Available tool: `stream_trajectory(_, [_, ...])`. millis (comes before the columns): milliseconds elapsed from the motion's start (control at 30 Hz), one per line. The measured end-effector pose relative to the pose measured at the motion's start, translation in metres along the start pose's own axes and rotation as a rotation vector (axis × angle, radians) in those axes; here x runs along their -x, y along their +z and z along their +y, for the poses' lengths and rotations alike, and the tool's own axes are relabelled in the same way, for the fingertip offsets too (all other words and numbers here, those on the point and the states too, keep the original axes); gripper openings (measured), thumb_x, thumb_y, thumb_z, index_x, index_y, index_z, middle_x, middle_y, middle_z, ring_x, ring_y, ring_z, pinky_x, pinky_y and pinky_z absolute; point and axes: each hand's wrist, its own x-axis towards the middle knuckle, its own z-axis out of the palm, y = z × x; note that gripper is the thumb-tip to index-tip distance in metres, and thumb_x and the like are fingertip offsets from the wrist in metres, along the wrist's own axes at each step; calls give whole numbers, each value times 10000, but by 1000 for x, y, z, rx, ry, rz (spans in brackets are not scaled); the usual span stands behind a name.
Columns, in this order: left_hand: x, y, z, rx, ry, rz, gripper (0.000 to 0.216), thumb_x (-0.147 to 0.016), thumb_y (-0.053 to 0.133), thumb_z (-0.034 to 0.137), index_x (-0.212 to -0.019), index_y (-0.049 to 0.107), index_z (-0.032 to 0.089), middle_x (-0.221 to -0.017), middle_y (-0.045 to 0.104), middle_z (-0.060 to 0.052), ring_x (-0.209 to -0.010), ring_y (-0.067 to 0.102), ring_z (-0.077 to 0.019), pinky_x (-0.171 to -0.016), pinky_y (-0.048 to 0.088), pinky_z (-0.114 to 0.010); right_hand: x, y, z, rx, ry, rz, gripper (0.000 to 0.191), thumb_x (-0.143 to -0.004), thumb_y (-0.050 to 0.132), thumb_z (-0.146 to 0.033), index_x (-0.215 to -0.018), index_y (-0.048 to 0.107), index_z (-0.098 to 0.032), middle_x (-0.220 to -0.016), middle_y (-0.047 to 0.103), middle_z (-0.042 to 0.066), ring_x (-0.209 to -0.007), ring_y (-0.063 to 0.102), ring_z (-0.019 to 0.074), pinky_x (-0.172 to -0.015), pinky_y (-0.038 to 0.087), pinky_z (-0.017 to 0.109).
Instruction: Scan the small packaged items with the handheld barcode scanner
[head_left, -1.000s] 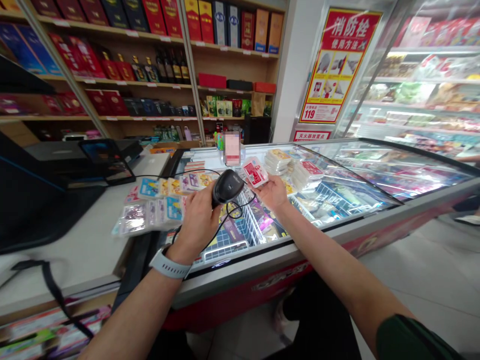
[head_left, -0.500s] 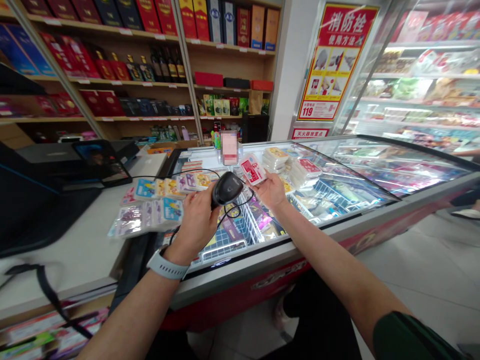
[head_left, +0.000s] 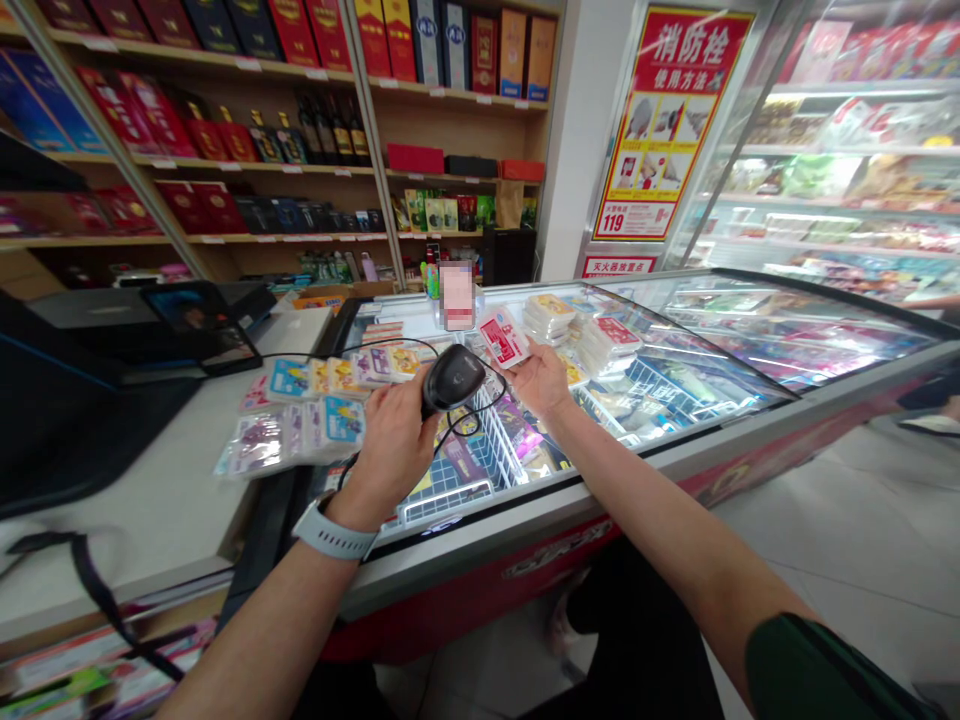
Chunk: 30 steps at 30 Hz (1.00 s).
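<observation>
You are holding both hands at nearly the same stations as a second ago; the surroundings are sitting slightly further left and higher in view, so your head camera is probably turning a little. Your left hand [head_left: 394, 435] is wrapping around the handle of the black scanner [head_left: 455, 375], the fingers closing over it. Your right hand [head_left: 541, 380] is turning its palm upward and pinching the red-labelled packet [head_left: 504, 338] by its near edge, leaving the printed face exposed toward you. The packet is hanging above the glass top of the chest freezer [head_left: 720, 452], just beyond and to the right of the scanner; the two are overlapping in view, and you cannot tell from this angle whether they are touching. Relative to the scanner, the packet is standing marginally higher than it was, which is reading as a fine adjustment rather than a new movement. For the work in hand, this is meaning that your grip is remaining settled and the pair is staying close together; whether the scanner is registering anything is not showing. The yellow-printed stack [head_left: 550, 315] and the red-topped stack [head_left: 609, 340] are resting to the right of the packet, while the row of blue and yellow packets [head_left: 330, 375] is lying to the left, beside the counter [head_left: 150, 510], without visible change.
</observation>
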Motion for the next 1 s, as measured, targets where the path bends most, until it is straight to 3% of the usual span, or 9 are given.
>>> stream_trajectory(300, [-1,-1,0,-4,-16,3,565,-848,467,190,-1398,349,136,-1301,566,-149,-1177,525,-273,-1044,321,-454,-29,11,-5,89,6,-88,265,-764,454,-281,-992,570,-208,-907,725,12,-852,684,187,-892,533,411])
stream_trajectory(500, [-1,3,-5,-23,-23,17,573,-844,472,193,-1399,343,133,-1304,563,-151,-1167,532,-273,-1051,315,-457,-51,7,10,110,36,-121,302,-786,430,-277,-1039,575,-201,-917,728,12,-848,687,167,-860,549,364])
stream_trajectory(733, [-2,3,-5,-24,-28,-9,571,-841,472,184,-1397,350,138,-1328,552,-144,-1184,524,-274,-1053,314,-458,-52,-7,19,86,51,-139,311,-765,498,-308,-1046,578,-200,-949,725,17,-879,688,191,-906,529,409])
stream_trajectory(1000, [-3,3,-4,-28,-31,-4,562,-850,466,196,-1398,355,137,-1312,560,-146,-1167,528,-281,-1041,324,-457,-49,-4,18,55,58,-133,283,-774,465,-276,-1020,579,-199,-919,728,11,-855,689,169,-890,542,377])
